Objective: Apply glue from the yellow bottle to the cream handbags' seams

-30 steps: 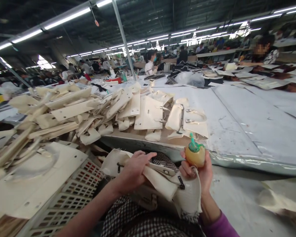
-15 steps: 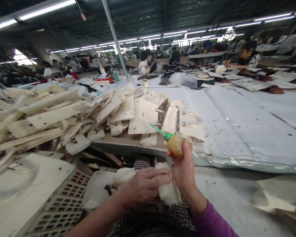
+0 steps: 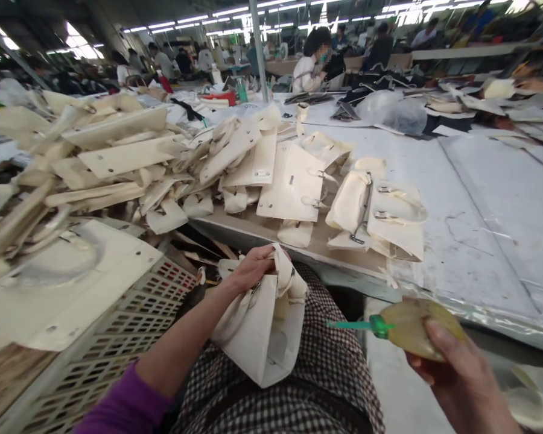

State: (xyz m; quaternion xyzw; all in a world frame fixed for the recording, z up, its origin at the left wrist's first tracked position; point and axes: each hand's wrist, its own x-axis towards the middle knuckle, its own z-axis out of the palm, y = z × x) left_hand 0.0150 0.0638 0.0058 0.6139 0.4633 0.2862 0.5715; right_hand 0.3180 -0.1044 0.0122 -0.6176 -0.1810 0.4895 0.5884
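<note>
On my lap rests a cream handbag (image 3: 248,328), its open end facing me so that part of the inside shows. My left hand (image 3: 256,268) grips the bag's far upper edge, the fingers partly hidden behind the folded cream material. Off to the right, my right hand (image 3: 457,367) is closed around a yellowish squeeze bottle (image 3: 423,328). The bottle has a green cap and a thin green nozzle (image 3: 350,325) that points left toward the bag, apart from it. A checked apron (image 3: 339,361) covers my lap under the bag.
Cream bag pieces (image 3: 127,150) are heaped on the table at left. Nearer the middle lie several handled bags (image 3: 294,181). A white plastic basket (image 3: 117,325) stands at my left, with a large cream panel (image 3: 72,277) over it. A co-worker (image 3: 310,66) sits across the table.
My right hand has carried the bottle right and down, away from my left hand. The bag now stands more upright on my lap with its opening visible. The view has shifted downward.
</note>
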